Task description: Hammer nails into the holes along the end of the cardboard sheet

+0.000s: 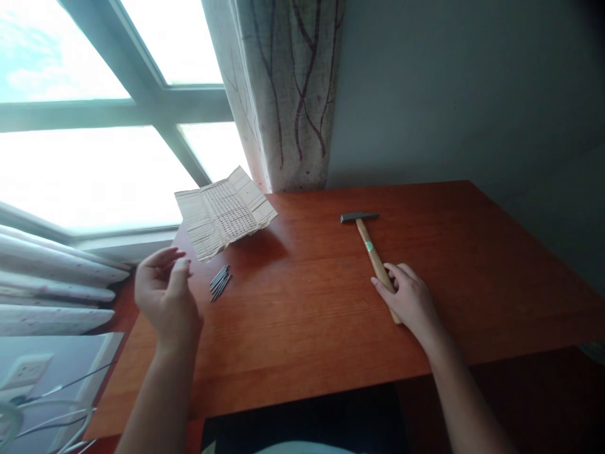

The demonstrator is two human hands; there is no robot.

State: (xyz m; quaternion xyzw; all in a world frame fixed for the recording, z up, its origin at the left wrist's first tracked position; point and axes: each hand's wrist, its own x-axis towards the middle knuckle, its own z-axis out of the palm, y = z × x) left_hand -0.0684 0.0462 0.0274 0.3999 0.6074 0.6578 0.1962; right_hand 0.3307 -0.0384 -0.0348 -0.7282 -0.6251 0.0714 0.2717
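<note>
A hammer (pixel 373 253) with a wooden handle and a dark metal head lies on the table, its head toward the far side. My right hand (pixel 410 297) is closed around the lower part of the handle, thumb on the near side. My left hand (pixel 166 291) hovers over the table's left side, fingers loosely curled and thumb apart from them, with nothing visible inside. Just to its right is a small bunch of metal nails (pixel 220 282). Beyond them, a creased sheet of cardboard (pixel 230 211) with rows of small holes rests with raised edges.
The reddish-brown wooden table (pixel 302 334) stands in a corner by a window (pixel 155 113). A patterned curtain (pixel 293 94) hangs at its back edge, and another curtain (pixel 51 284) at the left. Below it are a wall socket (pixel 29 371) and white cables (pixel 51 410).
</note>
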